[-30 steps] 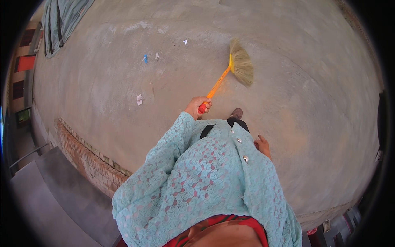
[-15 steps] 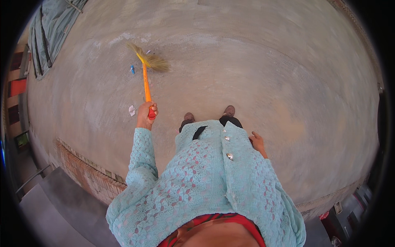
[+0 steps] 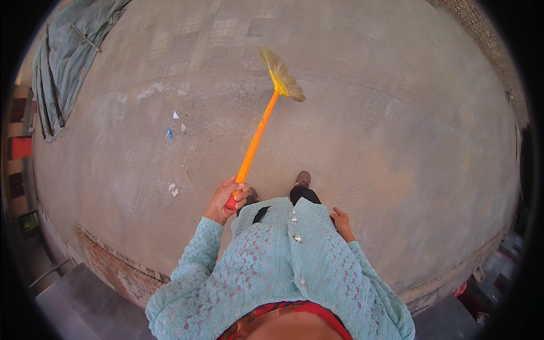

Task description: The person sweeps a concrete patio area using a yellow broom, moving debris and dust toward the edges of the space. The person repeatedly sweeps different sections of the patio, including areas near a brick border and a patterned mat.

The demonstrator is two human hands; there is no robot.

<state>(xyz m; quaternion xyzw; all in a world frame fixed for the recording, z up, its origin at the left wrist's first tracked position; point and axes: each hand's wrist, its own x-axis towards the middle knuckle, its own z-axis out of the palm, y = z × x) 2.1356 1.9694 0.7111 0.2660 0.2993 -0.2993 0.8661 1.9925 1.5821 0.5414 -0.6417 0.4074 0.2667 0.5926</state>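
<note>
With our left hand (image 3: 225,199) closed around the red end of the orange broom (image 3: 258,136), whose bristles rest ahead of our shoes (image 3: 302,179), and our right hand (image 3: 341,220) loose and empty, the sweeping looks barely begun, since paper scraps (image 3: 173,189) lie left of the broom.

My broom (image 3: 266,122) has an orange handle, red grip, yellow collar and straw-coloured bristles. My cardigan (image 3: 272,272) is pale turquoise lace. The floor (image 3: 396,141) is grey-brown concrete, flecked with white and blue scraps (image 3: 170,133).
</note>
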